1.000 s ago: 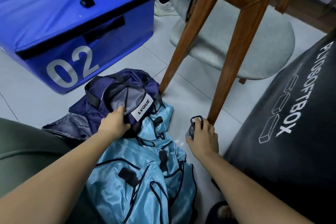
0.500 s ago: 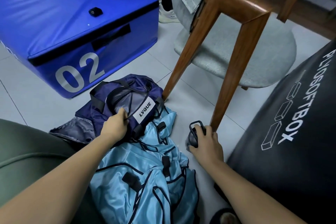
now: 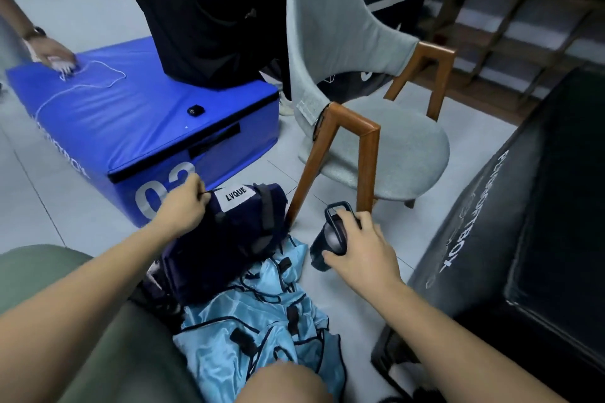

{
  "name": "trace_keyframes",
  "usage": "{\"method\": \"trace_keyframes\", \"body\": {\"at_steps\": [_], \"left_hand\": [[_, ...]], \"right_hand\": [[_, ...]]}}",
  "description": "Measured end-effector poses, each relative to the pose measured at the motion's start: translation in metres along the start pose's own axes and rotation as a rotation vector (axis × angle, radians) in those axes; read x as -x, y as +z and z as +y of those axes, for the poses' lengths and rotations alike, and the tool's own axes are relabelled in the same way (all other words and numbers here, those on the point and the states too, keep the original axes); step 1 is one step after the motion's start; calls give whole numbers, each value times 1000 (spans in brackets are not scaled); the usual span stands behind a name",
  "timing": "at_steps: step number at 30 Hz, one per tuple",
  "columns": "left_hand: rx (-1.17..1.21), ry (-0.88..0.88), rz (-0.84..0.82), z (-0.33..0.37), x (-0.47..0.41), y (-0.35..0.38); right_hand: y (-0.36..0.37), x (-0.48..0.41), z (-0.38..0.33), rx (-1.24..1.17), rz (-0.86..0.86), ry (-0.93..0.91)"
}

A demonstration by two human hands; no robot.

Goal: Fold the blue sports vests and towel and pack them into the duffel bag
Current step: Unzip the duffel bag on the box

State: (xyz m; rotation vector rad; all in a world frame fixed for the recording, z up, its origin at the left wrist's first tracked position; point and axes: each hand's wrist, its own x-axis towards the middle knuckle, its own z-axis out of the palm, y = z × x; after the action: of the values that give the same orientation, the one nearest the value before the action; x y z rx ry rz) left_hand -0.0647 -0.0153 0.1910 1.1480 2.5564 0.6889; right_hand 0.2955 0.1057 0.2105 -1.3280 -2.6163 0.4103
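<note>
On the floor, the left hand (image 3: pixel 185 206) pinches what looks like the zip pull of the duffel bag (image 3: pixel 235 239), probably to open it, while the right hand (image 3: pixel 360 249) grips a dark bottle (image 3: pixel 322 249). The blue vests (image 3: pixel 262 321) lie crumpled against the bag.

My left hand (image 3: pixel 183 206) pinches a thin dark tab on the navy duffel bag (image 3: pixel 229 245), just beside its white LVQUE label (image 3: pixel 236 196). My right hand (image 3: pixel 360 249) grips a dark bottle (image 3: pixel 322 244) near a wooden chair leg (image 3: pixel 365 173). The bag partly overlaps the light blue vests (image 3: pixel 262 314).
</note>
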Motion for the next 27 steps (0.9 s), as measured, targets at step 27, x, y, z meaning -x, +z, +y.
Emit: {"method": "trace_keyframes", "body": {"at_steps": [27], "left_hand": [[-16,816,449,411,254,-348]], "right_hand": [[-443,226,28,16,426,6]]}}
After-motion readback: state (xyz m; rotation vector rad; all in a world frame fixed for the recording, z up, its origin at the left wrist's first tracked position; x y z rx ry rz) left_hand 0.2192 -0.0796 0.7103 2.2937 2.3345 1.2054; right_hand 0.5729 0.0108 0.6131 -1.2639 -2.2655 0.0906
